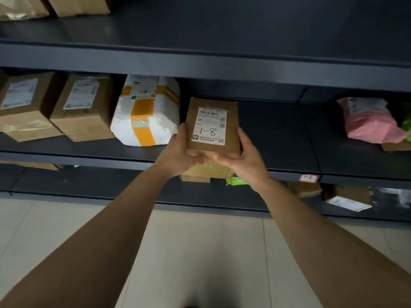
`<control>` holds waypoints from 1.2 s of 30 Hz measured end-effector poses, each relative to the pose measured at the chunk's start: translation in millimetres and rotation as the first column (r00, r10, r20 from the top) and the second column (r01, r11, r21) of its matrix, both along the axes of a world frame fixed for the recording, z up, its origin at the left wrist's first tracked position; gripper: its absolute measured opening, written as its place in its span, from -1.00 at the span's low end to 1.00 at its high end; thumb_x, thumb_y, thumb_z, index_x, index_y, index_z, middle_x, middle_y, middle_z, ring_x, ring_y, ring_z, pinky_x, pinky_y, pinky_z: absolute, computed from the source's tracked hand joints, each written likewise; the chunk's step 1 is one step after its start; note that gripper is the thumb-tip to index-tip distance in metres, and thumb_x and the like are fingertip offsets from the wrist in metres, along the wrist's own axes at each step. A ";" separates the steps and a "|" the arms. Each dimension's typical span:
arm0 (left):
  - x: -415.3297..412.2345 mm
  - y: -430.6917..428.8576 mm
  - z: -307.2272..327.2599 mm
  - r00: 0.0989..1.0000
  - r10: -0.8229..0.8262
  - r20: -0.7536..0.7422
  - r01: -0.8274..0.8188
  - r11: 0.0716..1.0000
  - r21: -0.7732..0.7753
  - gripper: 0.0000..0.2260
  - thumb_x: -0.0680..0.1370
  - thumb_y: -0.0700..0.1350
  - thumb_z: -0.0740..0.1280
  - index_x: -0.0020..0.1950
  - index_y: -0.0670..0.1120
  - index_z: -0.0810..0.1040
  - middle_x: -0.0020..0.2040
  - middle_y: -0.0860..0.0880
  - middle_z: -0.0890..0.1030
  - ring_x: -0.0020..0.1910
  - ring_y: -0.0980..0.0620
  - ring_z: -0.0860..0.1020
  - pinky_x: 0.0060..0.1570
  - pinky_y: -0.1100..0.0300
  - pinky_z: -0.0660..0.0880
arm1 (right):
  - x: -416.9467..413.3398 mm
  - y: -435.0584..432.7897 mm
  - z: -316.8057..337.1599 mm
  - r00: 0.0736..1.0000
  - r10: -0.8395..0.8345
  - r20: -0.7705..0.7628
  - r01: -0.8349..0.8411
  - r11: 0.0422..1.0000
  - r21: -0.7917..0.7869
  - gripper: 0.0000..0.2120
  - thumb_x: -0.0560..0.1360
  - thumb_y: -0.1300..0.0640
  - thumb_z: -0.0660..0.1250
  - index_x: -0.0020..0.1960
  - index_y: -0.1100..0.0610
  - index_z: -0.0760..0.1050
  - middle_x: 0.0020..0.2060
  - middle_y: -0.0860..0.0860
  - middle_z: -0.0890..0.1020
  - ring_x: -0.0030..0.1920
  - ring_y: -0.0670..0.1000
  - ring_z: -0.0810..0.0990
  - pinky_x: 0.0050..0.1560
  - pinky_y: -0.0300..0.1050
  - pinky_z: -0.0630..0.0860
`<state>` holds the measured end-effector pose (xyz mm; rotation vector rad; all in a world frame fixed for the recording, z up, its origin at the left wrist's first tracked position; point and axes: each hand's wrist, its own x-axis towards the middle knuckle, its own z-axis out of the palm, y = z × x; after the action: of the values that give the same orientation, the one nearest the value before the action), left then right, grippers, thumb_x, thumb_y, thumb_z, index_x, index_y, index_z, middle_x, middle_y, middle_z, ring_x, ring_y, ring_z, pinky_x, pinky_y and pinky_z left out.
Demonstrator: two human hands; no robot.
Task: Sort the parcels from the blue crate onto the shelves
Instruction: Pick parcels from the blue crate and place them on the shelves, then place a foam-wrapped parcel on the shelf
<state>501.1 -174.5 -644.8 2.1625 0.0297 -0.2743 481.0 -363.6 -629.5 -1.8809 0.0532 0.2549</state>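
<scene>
Evidently the fingers of the left hand [181, 152] and the right hand [241, 155] were pressed against the 2 near corners of a brown cardboard parcel [212, 125], thumbs lying up its sides, label marked 1-8 facing up. The parcel sat at the near edge of the middle shelf [278, 138], its near end overhanging the lip. To finish well, I judged it should be pushed flat and straight toward the far wall until no part overhung, label kept readable, without nudging the white parcel with orange tape [145, 114] just to its left. Further left stood 2 brown boxes [82, 107]; well apart at the right lay a pink mailer [370, 121]. The blue crate was out of view.
</scene>
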 end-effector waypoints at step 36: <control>-66.3 -49.6 92.7 0.908 -0.416 -0.044 0.233 0.416 0.879 -0.41 0.48 -0.14 0.36 0.46 -0.15 0.22 0.41 -0.09 0.34 0.43 -0.08 0.26 0.35 0.04 0.27 | -83.9 -53.7 63.9 0.974 0.208 -0.085 -0.164 0.399 -0.902 -0.35 0.52 -0.09 0.34 0.50 0.07 0.16 0.41 0.07 0.32 0.42 0.12 0.28 0.36 0.06 0.27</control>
<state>434.8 -224.1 -552.1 3.2450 -0.4839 -0.3218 397.2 -417.3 -565.5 -3.0307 -0.0725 0.3892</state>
